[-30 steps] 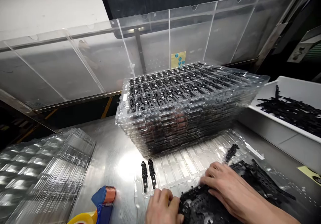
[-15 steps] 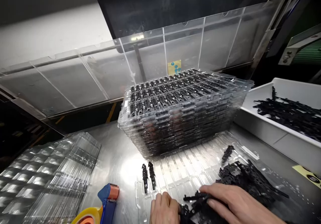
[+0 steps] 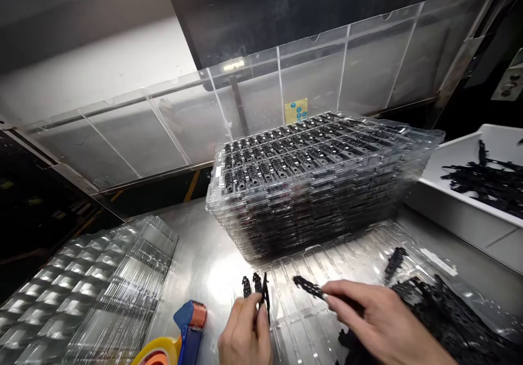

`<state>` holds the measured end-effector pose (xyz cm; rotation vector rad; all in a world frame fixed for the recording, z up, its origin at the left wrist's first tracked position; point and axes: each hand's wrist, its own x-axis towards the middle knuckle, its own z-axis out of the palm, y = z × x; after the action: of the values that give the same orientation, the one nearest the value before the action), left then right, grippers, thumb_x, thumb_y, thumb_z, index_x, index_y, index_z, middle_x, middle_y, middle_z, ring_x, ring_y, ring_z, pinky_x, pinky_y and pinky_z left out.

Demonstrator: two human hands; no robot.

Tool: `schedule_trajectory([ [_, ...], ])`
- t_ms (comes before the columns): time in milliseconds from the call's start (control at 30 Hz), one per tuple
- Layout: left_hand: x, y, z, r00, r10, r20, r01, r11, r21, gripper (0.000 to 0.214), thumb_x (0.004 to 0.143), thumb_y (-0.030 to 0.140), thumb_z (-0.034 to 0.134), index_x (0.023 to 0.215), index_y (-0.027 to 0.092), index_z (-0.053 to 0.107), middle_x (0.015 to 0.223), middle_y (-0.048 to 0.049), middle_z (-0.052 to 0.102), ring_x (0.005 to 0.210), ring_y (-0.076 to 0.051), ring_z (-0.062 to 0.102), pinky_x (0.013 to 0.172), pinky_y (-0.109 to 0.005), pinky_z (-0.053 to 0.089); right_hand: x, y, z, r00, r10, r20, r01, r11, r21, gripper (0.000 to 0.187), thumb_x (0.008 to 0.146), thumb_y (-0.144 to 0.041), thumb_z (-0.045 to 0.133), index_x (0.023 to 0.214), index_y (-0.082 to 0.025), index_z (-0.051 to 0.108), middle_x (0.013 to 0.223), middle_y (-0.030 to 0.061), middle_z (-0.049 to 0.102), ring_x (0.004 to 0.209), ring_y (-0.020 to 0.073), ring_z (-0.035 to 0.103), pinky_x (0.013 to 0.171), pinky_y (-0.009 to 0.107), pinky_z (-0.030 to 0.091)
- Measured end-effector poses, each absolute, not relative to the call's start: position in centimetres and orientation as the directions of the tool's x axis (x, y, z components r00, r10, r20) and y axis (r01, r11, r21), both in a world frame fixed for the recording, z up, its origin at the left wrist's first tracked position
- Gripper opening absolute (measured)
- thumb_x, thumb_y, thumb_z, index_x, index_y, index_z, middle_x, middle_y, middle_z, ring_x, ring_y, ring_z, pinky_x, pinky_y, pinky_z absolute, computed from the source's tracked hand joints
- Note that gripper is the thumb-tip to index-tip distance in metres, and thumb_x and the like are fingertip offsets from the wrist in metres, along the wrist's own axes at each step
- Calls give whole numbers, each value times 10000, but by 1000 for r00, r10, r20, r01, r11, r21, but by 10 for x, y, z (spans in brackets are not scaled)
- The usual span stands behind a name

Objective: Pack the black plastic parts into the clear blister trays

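My left hand (image 3: 245, 329) pinches one slim black plastic part (image 3: 265, 294) on edge over the left end of a clear plastic tray (image 3: 322, 267). Just beyond those fingers, two similar black parts lie side by side in the tray's slots. Between thumb and fingertips, my right hand (image 3: 370, 313) grips another black part (image 3: 308, 286), tilted above the tray's middle. A heap of loose black parts (image 3: 445, 310) spreads across the tray's right side, partly hidden by my right hand and forearm.
Behind the tray rises a stack of filled clear trays (image 3: 310, 201). At left are nested clear trays (image 3: 118, 283), with a blue tape dispenser (image 3: 190, 332) beside them. A white bin (image 3: 461, 218) of black parts stands at right. Clear panels (image 3: 253, 101) run along the back.
Both hands have lifted from the pile and separated, each now holding a black part. My left hand has moved left toward the two slotted parts. The view has shifted slightly.
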<state>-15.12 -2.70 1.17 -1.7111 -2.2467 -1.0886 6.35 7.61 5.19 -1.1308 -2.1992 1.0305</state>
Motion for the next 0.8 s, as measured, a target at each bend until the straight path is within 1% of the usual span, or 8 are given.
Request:
schedule_trajectory([
  [133, -149, -3, -4, -232, 822, 519, 964, 124, 235, 241, 933, 154, 390, 984, 198, 621, 762, -15, 592, 631, -128, 595, 590, -220, 453, 10, 79, 29, -588, 808, 44, 469, 385, -795, 298, 946, -325, 416, 980, -209, 689, 891, 52, 721, 818, 207, 672, 749, 292, 518],
  [233, -145, -4, -15, -141, 832, 536, 990, 128, 61, 222, 905, 112, 432, 965, 207, 623, 730, -8, 592, 591, -135, 565, 583, -241, 436, -3, 77, 12, -623, 782, 39, 539, 464, -703, 236, 912, -234, 449, 980, -210, 674, 887, 52, 702, 837, 207, 647, 770, 309, 483],
  [300, -145, -9, -19, -103, 818, 565, 993, 122, 5, 206, 886, 97, 474, 974, 212, 620, 722, -2, 606, 572, -134, 549, 590, -247, 431, -2, 75, 6, -658, 752, 32, 566, 522, -638, 193, 885, -210, 493, 974, -213, 664, 896, 52, 678, 867, 218, 617, 768, 322, 460],
  [400, -148, -18, -23, -117, 764, 635, 991, 134, 21, 217, 868, 83, 522, 1020, 216, 602, 765, 2, 640, 600, -124, 572, 602, -236, 429, 0, 72, 8, -710, 704, 28, 551, 580, -600, 138, 883, -207, 513, 920, -216, 646, 891, 44, 628, 871, 218, 566, 725, 321, 429],
  [533, -153, -24, -27, -210, 695, 687, 975, 206, 89, 240, 873, 65, 527, 1037, 227, 589, 808, 5, 658, 644, -105, 605, 621, -213, 432, -12, 75, 15, -739, 670, 70, 544, 656, -523, 210, 885, -118, 485, 1011, -220, 618, 894, 38, 593, 843, 205, 518, 692, 317, 392],
  [633, -155, -25, -26, -247, 676, 694, 966, 229, 121, 225, 883, 72, 520, 1032, 228, 583, 785, 16, 650, 625, -97, 595, 606, -208, 425, -28, 81, 14, -821, 563, 97, 494, 785, -374, 158, 883, -101, 516, 850, -205, 630, 857, 35, 588, 829, 204, 499, 665, 319, 362],
  [733, -158, -23, -20, -203, 693, 692, 974, 217, 68, 222, 876, 68, 521, 1022, 218, 595, 776, 11, 644, 627, -101, 588, 617, -214, 426, -37, 87, 13, -879, 444, 176, 391, 880, -270, 195, 903, -139, 543, 720, -179, 595, 840, 33, 585, 834, 198, 485, 677, 321, 355],
  [800, -161, -20, -16, -134, 714, 687, 982, 187, -3, 214, 865, 59, 527, 1006, 196, 612, 769, -4, 637, 627, -111, 575, 638, -227, 429, -34, 89, 14, -886, 407, 224, 335, 894, -299, 208, 910, -141, 535, 713, -180, 589, 830, 24, 576, 816, 183, 479, 663, 306, 355],
])
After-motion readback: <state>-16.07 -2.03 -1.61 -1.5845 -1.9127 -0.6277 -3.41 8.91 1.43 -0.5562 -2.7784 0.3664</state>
